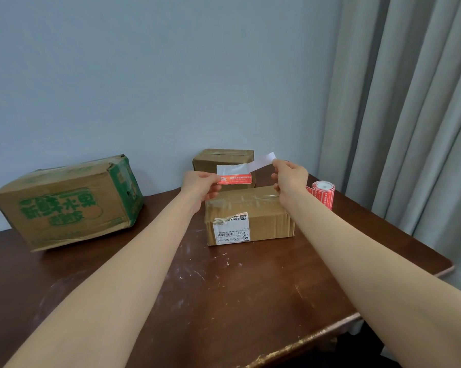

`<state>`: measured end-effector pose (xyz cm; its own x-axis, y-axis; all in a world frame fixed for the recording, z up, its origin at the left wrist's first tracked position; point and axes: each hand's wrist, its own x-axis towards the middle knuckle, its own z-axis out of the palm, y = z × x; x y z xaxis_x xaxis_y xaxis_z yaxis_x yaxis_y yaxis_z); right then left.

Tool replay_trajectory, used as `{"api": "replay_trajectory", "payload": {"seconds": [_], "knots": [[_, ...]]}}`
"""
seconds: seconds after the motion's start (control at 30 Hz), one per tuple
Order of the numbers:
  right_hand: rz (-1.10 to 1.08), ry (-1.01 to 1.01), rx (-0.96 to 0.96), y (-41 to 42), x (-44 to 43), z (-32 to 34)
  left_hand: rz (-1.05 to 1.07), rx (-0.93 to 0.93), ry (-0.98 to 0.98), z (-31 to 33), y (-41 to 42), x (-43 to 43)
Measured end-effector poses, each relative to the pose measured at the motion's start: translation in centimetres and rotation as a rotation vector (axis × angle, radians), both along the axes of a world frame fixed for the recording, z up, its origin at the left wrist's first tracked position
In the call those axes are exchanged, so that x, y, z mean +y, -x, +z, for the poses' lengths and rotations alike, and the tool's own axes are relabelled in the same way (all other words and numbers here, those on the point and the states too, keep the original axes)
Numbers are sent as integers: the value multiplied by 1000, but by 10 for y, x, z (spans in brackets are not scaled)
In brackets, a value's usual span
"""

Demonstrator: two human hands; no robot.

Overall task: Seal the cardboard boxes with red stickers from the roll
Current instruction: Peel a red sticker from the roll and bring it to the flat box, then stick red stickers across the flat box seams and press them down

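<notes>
A red sticker point(234, 179), partly peeled from its white backing strip point(261, 162), is up in the air at frame centre above a taped brown box point(266, 219) bearing a white shipping label point(230, 231). A smaller box point(224, 156) sits behind it and a large green-printed box point(64, 205) at left. The red sticker roll point(322, 193) sits right of centre, its tail loose.

Two long bare forearms, bare left hand point(200, 185), bare right hand point(290, 178)

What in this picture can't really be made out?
- Print on the red sticker: too small to read, head view.
- Front of the far box: partly hidden behind sticker and backing strip, head view.
- Top seam of the near box: right end covered by the right hand, head view.
</notes>
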<state>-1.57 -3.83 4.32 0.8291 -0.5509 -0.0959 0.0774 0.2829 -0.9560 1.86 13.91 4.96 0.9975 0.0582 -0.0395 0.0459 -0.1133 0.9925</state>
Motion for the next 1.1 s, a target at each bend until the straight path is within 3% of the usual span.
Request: {"api": "replay_trajectory", "payload": {"seconds": [0.47,0.63,0.9,1.1], "knots": [[35,20,42,-2,27,4,308,22,46,-21,-8,65],[103,35,77,-6,38,1,387,107,-142,-40,-8,83],[145,70,118,-7,41,-1,339,205,-350,-55,-13,84],[148,66,117,-11,39,-3,288,242,-635,-52,-9,84]]}}
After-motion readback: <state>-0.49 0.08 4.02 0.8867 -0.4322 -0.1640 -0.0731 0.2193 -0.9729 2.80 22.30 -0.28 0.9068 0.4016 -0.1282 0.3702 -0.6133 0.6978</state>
